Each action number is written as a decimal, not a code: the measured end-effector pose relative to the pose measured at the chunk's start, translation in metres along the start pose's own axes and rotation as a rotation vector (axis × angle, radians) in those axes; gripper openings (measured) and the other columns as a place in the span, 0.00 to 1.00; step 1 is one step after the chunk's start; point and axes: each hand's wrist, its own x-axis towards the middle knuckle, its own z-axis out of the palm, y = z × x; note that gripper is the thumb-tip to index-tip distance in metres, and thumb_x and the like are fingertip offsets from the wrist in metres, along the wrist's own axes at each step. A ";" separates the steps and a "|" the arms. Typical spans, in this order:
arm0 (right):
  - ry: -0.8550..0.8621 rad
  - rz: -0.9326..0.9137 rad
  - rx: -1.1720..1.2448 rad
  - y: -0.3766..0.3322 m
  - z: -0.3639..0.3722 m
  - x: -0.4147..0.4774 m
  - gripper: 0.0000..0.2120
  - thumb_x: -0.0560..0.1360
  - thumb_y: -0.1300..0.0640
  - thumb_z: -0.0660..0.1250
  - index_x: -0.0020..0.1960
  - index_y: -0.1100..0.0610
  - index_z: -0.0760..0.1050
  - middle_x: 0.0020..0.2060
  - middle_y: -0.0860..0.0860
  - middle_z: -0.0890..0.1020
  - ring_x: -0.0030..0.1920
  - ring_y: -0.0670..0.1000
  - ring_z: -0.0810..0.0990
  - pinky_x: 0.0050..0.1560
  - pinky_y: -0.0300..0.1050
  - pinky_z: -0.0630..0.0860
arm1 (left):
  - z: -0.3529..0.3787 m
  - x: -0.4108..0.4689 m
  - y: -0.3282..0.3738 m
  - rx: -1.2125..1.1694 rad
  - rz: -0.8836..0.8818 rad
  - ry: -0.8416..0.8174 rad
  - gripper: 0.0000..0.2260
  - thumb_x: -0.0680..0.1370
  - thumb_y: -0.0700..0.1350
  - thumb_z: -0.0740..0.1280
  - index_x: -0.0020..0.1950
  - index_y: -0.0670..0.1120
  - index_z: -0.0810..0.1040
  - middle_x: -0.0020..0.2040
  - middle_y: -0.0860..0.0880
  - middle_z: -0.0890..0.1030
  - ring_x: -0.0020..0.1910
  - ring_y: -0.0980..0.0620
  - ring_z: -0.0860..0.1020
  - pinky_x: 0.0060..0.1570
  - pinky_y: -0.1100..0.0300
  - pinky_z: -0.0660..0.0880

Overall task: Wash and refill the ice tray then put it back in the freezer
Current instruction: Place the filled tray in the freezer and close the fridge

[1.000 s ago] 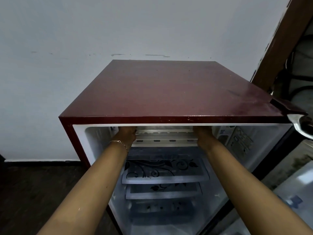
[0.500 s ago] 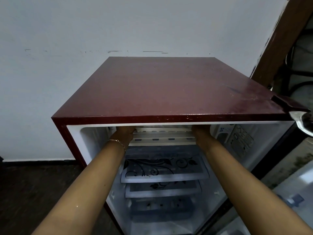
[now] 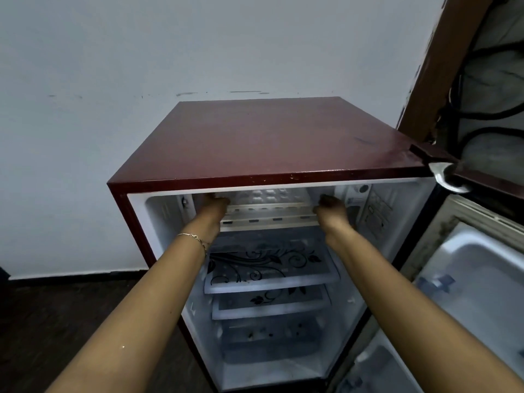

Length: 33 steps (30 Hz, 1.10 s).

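- Both hands have drawn back and down from under the top lip since the earlier frames, and the ice tray [image 3: 269, 195] now shows between them; the view also takes in more of the cabinet.
- Pale and translucent, with rows of white cells, the ice tray sits level at the very top of the refrigerator's [image 3: 269, 143] cavity. It is just under the maroon top panel and just above a cream slotted ledge [image 3: 266, 215].
- At the tray's left end, the left hand [image 3: 215, 207] has its fingers curled over and grips that end; the fingertips are tucked out of sight.
- The right hand [image 3: 330, 209] mirrors it at the tray's right end, fingers bent round that end and in shadow.
- A thin gold bracelet [image 3: 195, 239] lies round the left wrist.
- Below the ledge, two glass shelves [image 3: 272, 268] with a black floral print are stacked one above the other, with a darker drawer space beneath them.
- Swung open to the right is the refrigerator door [image 3: 482, 265], its white inner liner facing the view.
- Behind the refrigerator stands a pale scuffed wall [image 3: 170, 52], and a dark floor [image 3: 56, 321] lies to its left.
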 end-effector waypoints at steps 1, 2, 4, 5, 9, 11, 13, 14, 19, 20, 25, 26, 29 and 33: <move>-0.001 -0.007 0.051 0.002 -0.005 -0.011 0.20 0.77 0.69 0.60 0.69 0.61 0.70 0.63 0.56 0.76 0.61 0.56 0.75 0.54 0.41 0.69 | 0.000 -0.010 0.001 0.015 -0.012 0.009 0.23 0.78 0.36 0.63 0.73 0.37 0.64 0.67 0.40 0.72 0.65 0.42 0.70 0.58 0.57 0.67; -0.011 -0.004 0.101 0.005 -0.009 -0.021 0.19 0.77 0.69 0.60 0.68 0.61 0.72 0.61 0.55 0.77 0.59 0.55 0.75 0.55 0.41 0.70 | -0.001 -0.019 0.001 0.035 -0.024 0.011 0.25 0.79 0.38 0.64 0.75 0.38 0.61 0.70 0.41 0.69 0.67 0.42 0.69 0.59 0.56 0.67; -0.035 -0.015 0.163 0.011 -0.021 -0.044 0.15 0.77 0.68 0.61 0.62 0.60 0.75 0.57 0.54 0.79 0.55 0.53 0.76 0.54 0.41 0.71 | -0.002 -0.044 0.002 0.076 0.002 0.001 0.27 0.79 0.40 0.65 0.75 0.39 0.59 0.69 0.43 0.69 0.67 0.42 0.69 0.56 0.57 0.67; -0.041 -0.026 0.180 0.015 -0.027 -0.056 0.13 0.77 0.67 0.61 0.60 0.59 0.76 0.56 0.54 0.80 0.55 0.52 0.77 0.53 0.41 0.72 | -0.001 -0.061 0.002 0.090 0.027 -0.021 0.28 0.78 0.42 0.65 0.75 0.39 0.59 0.70 0.42 0.69 0.66 0.42 0.70 0.55 0.56 0.69; -0.044 -0.089 0.193 0.024 -0.058 -0.108 0.12 0.77 0.68 0.60 0.55 0.57 0.77 0.51 0.51 0.80 0.49 0.47 0.77 0.47 0.35 0.72 | 0.005 -0.134 0.002 0.139 0.131 -0.080 0.31 0.79 0.44 0.64 0.77 0.42 0.53 0.73 0.44 0.65 0.66 0.46 0.69 0.55 0.60 0.66; -0.042 -0.140 0.151 0.028 -0.080 -0.140 0.14 0.78 0.68 0.58 0.55 0.56 0.78 0.46 0.48 0.80 0.41 0.44 0.75 0.37 0.31 0.71 | 0.009 -0.174 -0.001 0.157 0.176 -0.102 0.32 0.79 0.44 0.64 0.78 0.44 0.52 0.74 0.44 0.63 0.69 0.46 0.67 0.56 0.62 0.64; -0.017 -0.202 0.117 0.032 -0.103 -0.171 0.14 0.78 0.68 0.58 0.54 0.56 0.78 0.43 0.47 0.80 0.38 0.43 0.74 0.32 0.27 0.70 | 0.011 -0.212 -0.005 0.205 0.243 -0.089 0.32 0.79 0.45 0.65 0.78 0.44 0.52 0.76 0.44 0.61 0.69 0.46 0.67 0.56 0.62 0.63; 0.001 -0.232 0.108 0.034 -0.115 -0.187 0.14 0.78 0.68 0.58 0.54 0.56 0.79 0.43 0.48 0.80 0.38 0.42 0.74 0.32 0.26 0.70 | 0.012 -0.230 -0.008 0.229 0.279 -0.085 0.32 0.79 0.45 0.65 0.78 0.44 0.53 0.76 0.45 0.61 0.67 0.48 0.69 0.56 0.62 0.64; 0.108 -0.361 -0.068 0.043 -0.183 -0.257 0.11 0.76 0.61 0.61 0.48 0.48 0.80 0.42 0.45 0.82 0.41 0.47 0.79 0.46 0.44 0.77 | 0.021 -0.317 -0.013 0.203 0.396 -0.121 0.29 0.79 0.44 0.65 0.77 0.46 0.57 0.75 0.47 0.63 0.70 0.50 0.67 0.58 0.62 0.66; 0.161 -0.388 -0.134 0.043 -0.198 -0.269 0.11 0.76 0.59 0.62 0.47 0.46 0.79 0.44 0.44 0.82 0.44 0.48 0.79 0.50 0.49 0.76 | 0.023 -0.334 -0.011 0.191 0.414 -0.136 0.28 0.79 0.44 0.65 0.77 0.46 0.57 0.75 0.48 0.64 0.67 0.52 0.68 0.56 0.62 0.66; 0.472 -0.586 -0.542 0.034 -0.272 -0.318 0.10 0.75 0.55 0.61 0.51 0.47 0.79 0.53 0.46 0.80 0.58 0.50 0.75 0.64 0.51 0.59 | 0.038 -0.395 0.000 0.161 0.503 -0.186 0.26 0.79 0.43 0.64 0.76 0.47 0.59 0.75 0.50 0.64 0.49 0.63 0.71 0.46 0.69 0.71; 0.520 -0.613 -0.598 0.032 -0.286 -0.324 0.10 0.75 0.55 0.61 0.52 0.48 0.80 0.54 0.47 0.80 0.59 0.51 0.74 0.64 0.51 0.58 | 0.041 -0.404 0.003 0.162 0.516 -0.194 0.26 0.79 0.43 0.64 0.76 0.47 0.59 0.75 0.50 0.64 0.52 0.62 0.72 0.47 0.70 0.72; 0.647 -0.679 -0.762 0.030 -0.325 -0.333 0.11 0.73 0.56 0.63 0.54 0.50 0.79 0.55 0.49 0.80 0.61 0.54 0.72 0.64 0.54 0.58 | 0.048 -0.426 0.009 0.170 0.547 -0.225 0.26 0.79 0.43 0.65 0.75 0.47 0.60 0.74 0.49 0.65 0.70 0.51 0.67 0.66 0.55 0.69; 0.757 -0.683 -0.980 0.030 -0.369 -0.337 0.14 0.73 0.54 0.64 0.58 0.53 0.78 0.58 0.51 0.80 0.61 0.56 0.72 0.63 0.57 0.61 | 0.056 -0.448 0.015 0.272 0.641 -0.202 0.26 0.79 0.43 0.65 0.75 0.47 0.61 0.74 0.48 0.66 0.72 0.48 0.64 0.70 0.51 0.65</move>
